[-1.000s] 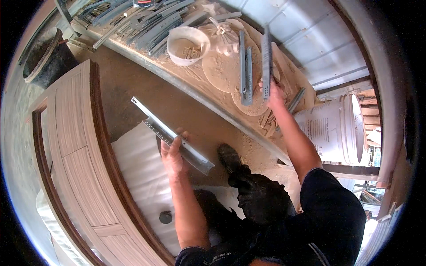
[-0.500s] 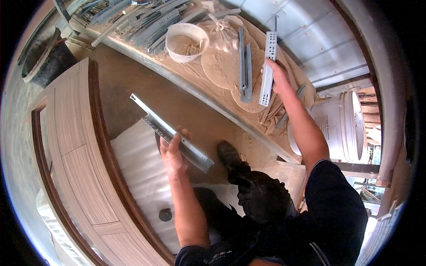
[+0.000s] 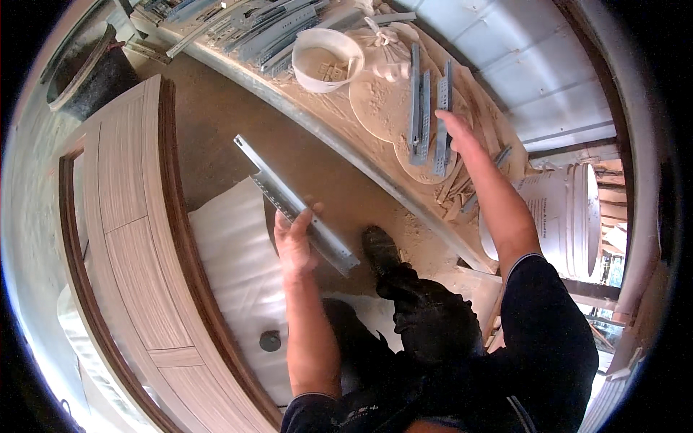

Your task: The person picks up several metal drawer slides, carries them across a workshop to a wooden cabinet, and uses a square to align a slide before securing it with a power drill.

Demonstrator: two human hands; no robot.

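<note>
A long silver metal drawer slide (image 3: 278, 184) lies slantwise across my left hand (image 3: 294, 242), whose fingers are closed round its middle. It is held above the floor, apart from the bench. Over on the dusty bench, my right hand (image 3: 456, 132) is at the right edge of another perforated drawer slide (image 3: 442, 144), its thumb on the metal and its other fingers mostly hidden. Two more slides lie side by side just left of it: one long slide (image 3: 415, 108) and a second slide (image 3: 425, 115) close against it.
A white bucket (image 3: 328, 83) stands on the bench (image 3: 289, 112) near a heap of metal rails (image 3: 278, 40) and a tied plastic bag (image 3: 382, 40). At right is a large white pail (image 3: 545, 216). A wood-grain panel (image 3: 148, 267) curves along my left, with a black bin (image 3: 94, 79) beyond.
My right hand has lowered its drawer slide onto the bench beside the other two and turned it on edge. My left hand still holds its slide at much the same slant.
</note>
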